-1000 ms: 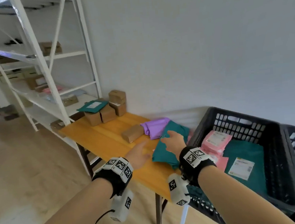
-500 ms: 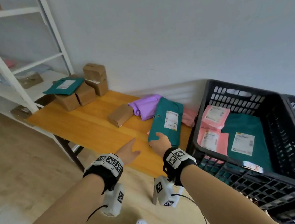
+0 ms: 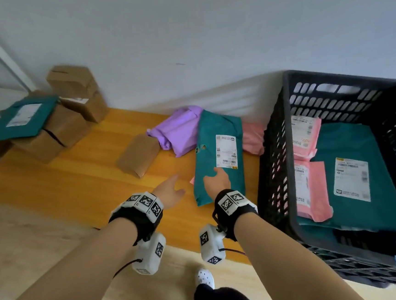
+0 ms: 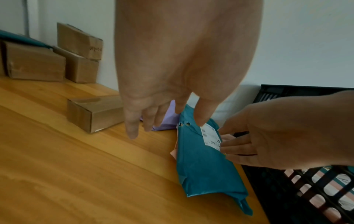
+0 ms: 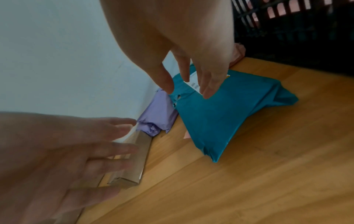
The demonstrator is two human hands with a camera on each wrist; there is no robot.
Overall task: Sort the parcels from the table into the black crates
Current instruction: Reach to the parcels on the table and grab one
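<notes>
I see the teal parcel (image 3: 219, 157) lying flat on the wooden table (image 3: 75, 184), label up, at about 12 o'clock from my right hand (image 3: 217, 183), its far end resting over the purple parcel (image 3: 178, 130) and a pink parcel (image 3: 253, 137). My right hand is spread above the near half of the teal parcel with fingers (image 5: 210, 84) extended and slack; in the right wrist view the fingertips appear to hang just over the label, grasping nothing, though I cannot tell whether they touch the wrapping. My left hand (image 3: 170, 191) is over bare table at 9 o'clock from the teal parcel, fingers (image 4: 132, 125) straight and loose, holding nothing and not on any parcel. A small brown box (image 3: 138, 155) lies at 11 o'clock from the left hand, just beside the purple parcel. The black crate (image 3: 276, 131) stands at 3 o'clock, touching or nearly touching the table's edge, and holds pink parcels (image 3: 311, 187) on top of a teal one (image 3: 350, 151). At 10 o'clock, near the wall, stacked cardboard boxes (image 3: 75, 98) carry a second teal parcel (image 3: 21, 117) on the lower ones.
</notes>
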